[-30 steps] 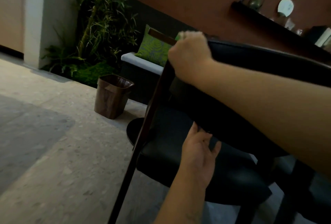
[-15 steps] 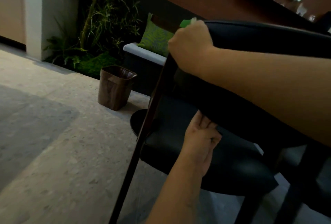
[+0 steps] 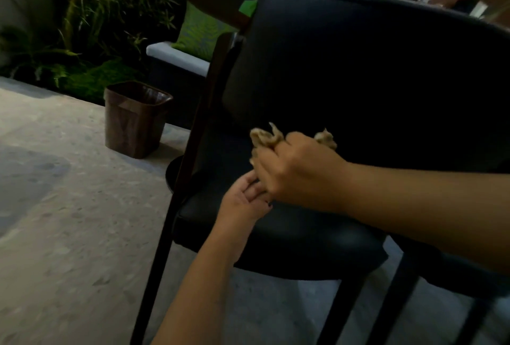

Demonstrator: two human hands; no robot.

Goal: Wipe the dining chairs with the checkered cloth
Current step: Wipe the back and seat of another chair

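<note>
A dark dining chair (image 3: 358, 74) with a padded black backrest, black seat and dark wooden frame fills the middle of the view. My right hand (image 3: 298, 170) grips a bunched pale cloth (image 3: 266, 137) against the lower left part of the backrest; its checks cannot be made out in the dim light. My left hand (image 3: 242, 201) reaches up from below with its fingers straight, touching the chair just under my right hand, where backrest and seat meet.
A brown waste bin (image 3: 135, 118) stands on the speckled stone floor (image 3: 69, 220) left of the chair. Behind it are green plants (image 3: 91, 13) and a bench with a green leaf-print cushion (image 3: 201, 32). A wall shelf with ornaments runs along the top right.
My right hand has come down from the top left corner of the backrest to its lower edge, and the cloth now shows. My left hand stays at the backrest's lower edge.
</note>
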